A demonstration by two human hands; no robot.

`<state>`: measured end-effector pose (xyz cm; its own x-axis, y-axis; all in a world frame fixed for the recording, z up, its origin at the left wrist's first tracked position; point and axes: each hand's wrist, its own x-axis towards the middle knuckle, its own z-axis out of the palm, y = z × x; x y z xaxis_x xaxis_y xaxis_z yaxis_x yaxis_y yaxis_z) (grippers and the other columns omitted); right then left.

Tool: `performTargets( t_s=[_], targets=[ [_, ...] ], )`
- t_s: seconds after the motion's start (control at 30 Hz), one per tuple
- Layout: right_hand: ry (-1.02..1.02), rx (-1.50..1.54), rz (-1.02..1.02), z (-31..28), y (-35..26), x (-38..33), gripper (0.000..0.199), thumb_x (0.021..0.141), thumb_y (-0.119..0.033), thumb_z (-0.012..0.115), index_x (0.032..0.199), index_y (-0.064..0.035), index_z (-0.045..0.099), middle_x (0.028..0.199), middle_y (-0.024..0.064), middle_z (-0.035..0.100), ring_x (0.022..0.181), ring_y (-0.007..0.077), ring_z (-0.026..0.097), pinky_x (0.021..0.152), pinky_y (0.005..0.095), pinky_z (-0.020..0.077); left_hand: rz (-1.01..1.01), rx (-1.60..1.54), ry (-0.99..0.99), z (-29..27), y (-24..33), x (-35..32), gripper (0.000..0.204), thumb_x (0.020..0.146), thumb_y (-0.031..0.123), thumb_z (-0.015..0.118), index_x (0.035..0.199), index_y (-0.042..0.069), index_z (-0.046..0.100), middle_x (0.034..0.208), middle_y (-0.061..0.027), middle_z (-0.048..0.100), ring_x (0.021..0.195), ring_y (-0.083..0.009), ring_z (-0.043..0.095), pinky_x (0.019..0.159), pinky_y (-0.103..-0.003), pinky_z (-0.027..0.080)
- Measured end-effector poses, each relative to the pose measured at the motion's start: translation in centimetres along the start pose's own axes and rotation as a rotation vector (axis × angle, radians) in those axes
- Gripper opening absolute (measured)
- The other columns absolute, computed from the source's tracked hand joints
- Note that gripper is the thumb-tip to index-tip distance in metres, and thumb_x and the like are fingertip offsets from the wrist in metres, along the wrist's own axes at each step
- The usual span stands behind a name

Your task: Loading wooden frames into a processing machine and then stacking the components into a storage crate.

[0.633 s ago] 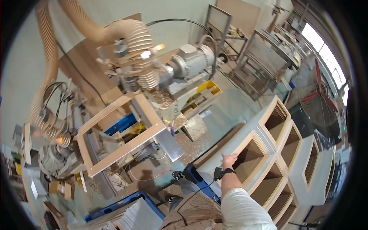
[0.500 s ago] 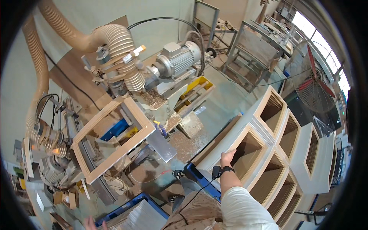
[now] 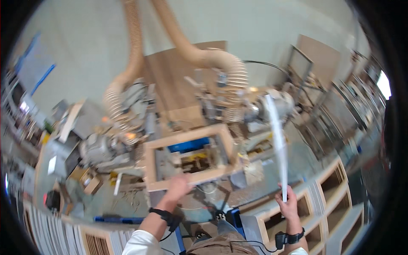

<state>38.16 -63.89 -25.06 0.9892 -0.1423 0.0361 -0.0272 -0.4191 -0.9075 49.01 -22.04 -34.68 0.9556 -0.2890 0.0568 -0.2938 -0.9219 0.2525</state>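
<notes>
"Between two machines capped by tan ribbed hoses (image 3: 135, 40), there's a pale wooden rectangular frame (image 3: 214, 175). How does it lie?"

"Roughly crosswise to the person. Its long axis runs left to right, with the right end slightly farther off."

"Which hand is nearer to it?"

"The left hand (image 3: 178, 187), clearly. It lies over the left part of the near rail, so the rest of the frame stretches away and to the right from there."

"Is it gripping the rail?"

"I can't tell. The hand is blurred, and I can't see whether the fingers curl around the wood or only rest on it."

"And the right hand (image 3: 288, 202)?"

"Its thumb and fingers are closed around the near end of a long, thin white piece (image 3: 277, 138). It's well apart from the frame, off to the right and closer to the body, in front of the grey-white boxes with pale wood-rimmed openings (image 3: 318, 199)."

"How does the white piece point?"

"Away from the person, its far end leaning a little left, in front of the grey cylindrical motor (image 3: 284, 103) in this view. So its long axis runs nearly across the frame's, and the frame lies to its left, with a gap between. It's blurred too, so I can't say whether it's a plain strip or something broader seen edge-on."
</notes>
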Motion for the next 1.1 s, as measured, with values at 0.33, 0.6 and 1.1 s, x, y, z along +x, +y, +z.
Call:
performTargets(
  t_s=[0.33,0.6,1.1],
  targets=[
    [-0.569,-0.719,-0.858,17.6,-7.6,10.9,0.032,0.072,-0.010,0.057,0.103,-0.0131,0.060,0.075,0.0118,0.061,0.072,0.0320,0.063,0.063,0.0414,0.0504,-0.019,-0.042,-0.245,-11.8,7.1,-25.5,0.027,0.079,0.031,0.060,0.098,0.012,0.056,0.063,-0.0091,0.055,0.053,-0.0319,0.059,0.045,-0.043,0.048],
    [-0.543,-0.795,-0.865,27.6,-2.6,14.7,0.035,0.075,-0.007,0.053,0.108,-0.0165,0.059,0.079,0.0139,0.062,0.072,0.0328,0.063,0.061,0.0434,0.0503,-0.974,-0.125,-0.443,-20.2,11.2,-38.1,0.055,0.075,0.037,0.072,0.112,0.000,0.058,0.097,-0.0207,0.063,0.089,-0.0374,0.060,0.078,-0.044,0.049],
    [-0.476,-0.805,-0.935,28.1,-0.1,17.1,0.044,0.076,-0.003,0.052,0.119,-0.0134,0.055,0.088,0.0150,0.062,0.083,0.0339,0.059,0.076,0.0444,0.0471,-1.388,0.311,0.302,-12.0,5.7,-50.3,0.060,0.062,0.045,0.077,0.104,0.004,0.064,0.088,-0.0171,0.062,0.083,-0.0321,0.061,0.068,-0.042,0.049]
  ],
)
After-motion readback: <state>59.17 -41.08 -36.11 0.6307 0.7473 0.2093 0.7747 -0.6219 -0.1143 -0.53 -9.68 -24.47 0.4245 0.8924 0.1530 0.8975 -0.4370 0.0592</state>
